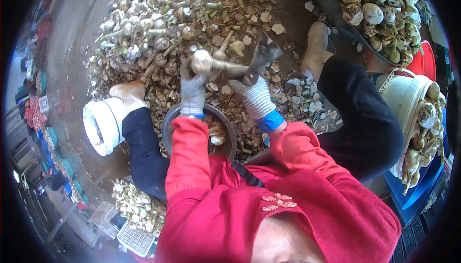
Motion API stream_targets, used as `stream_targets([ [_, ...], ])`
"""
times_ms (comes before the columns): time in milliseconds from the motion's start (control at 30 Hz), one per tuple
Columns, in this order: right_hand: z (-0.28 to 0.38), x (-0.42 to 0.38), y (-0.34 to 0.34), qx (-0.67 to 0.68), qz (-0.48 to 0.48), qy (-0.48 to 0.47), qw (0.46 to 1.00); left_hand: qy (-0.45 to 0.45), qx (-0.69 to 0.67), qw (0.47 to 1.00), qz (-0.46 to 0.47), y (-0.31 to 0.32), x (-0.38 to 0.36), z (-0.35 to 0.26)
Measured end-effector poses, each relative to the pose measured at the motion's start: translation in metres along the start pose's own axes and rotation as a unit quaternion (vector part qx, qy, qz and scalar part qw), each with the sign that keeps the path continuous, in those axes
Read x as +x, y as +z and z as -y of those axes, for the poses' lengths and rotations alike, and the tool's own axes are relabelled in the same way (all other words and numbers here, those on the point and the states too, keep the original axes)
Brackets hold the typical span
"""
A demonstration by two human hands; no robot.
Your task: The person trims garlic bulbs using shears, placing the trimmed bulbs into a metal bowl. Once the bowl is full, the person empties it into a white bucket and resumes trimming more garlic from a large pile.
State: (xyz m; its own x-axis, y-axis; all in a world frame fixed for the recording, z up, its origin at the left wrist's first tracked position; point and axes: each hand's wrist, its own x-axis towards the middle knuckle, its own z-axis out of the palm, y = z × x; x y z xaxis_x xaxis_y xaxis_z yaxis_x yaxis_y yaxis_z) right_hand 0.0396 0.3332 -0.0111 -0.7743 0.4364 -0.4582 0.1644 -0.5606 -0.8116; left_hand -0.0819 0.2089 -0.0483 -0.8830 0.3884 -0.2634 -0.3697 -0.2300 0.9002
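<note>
My left hand (192, 88), in a grey glove, is closed round a garlic bulb (201, 61) whose thick stalk points right. My right hand (253, 95), in a striped grey glove with a blue band at the wrist, grips a dark metal cutting tool (264, 54) that lies against the stalk's far end. Below my left hand stands a round metal basin (232, 136) with some garlic bulbs inside, partly hidden by my left sleeve. Beyond both hands spreads a large heap of garlic with stalks (158, 37).
A dark tub (331, 16) full of garlic stands at upper right, near a red bucket (424, 61). Right of my leg is a white bucket (406, 100) with bulbs; another white bucket (103, 126) lies at left. Trimmed bulbs (139, 208) are piled at lower left.
</note>
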Motion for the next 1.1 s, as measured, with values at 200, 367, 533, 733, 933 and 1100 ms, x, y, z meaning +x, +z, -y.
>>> stream_targets([
  [200,-0.025,-0.035,0.026,-0.094,0.237,0.072,0.964,-0.065,-0.147,0.985,0.055,-0.019,-0.1,-0.045],
  [367,-0.012,-0.05,0.032,-0.44,0.276,-0.047,0.853,-0.005,0.157,0.987,0.043,-0.044,-0.139,-0.069],
  [533,-0.006,-0.068,0.029,-0.587,0.285,-0.183,0.735,0.238,0.577,0.762,0.171,-0.065,-0.164,-0.078],
  [733,-0.014,-0.074,0.03,-0.632,0.323,-0.179,0.682,0.091,0.521,0.848,0.034,-0.054,-0.184,-0.065],
  [933,-0.033,-0.071,0.018,-0.642,0.299,-0.185,0.681,0.085,0.4,0.912,0.016,-0.055,-0.193,-0.041],
  [1100,-0.086,0.035,-0.094,-0.666,0.104,0.007,0.738,0.273,0.358,0.893,-0.004,-0.018,-0.226,-0.094],
])
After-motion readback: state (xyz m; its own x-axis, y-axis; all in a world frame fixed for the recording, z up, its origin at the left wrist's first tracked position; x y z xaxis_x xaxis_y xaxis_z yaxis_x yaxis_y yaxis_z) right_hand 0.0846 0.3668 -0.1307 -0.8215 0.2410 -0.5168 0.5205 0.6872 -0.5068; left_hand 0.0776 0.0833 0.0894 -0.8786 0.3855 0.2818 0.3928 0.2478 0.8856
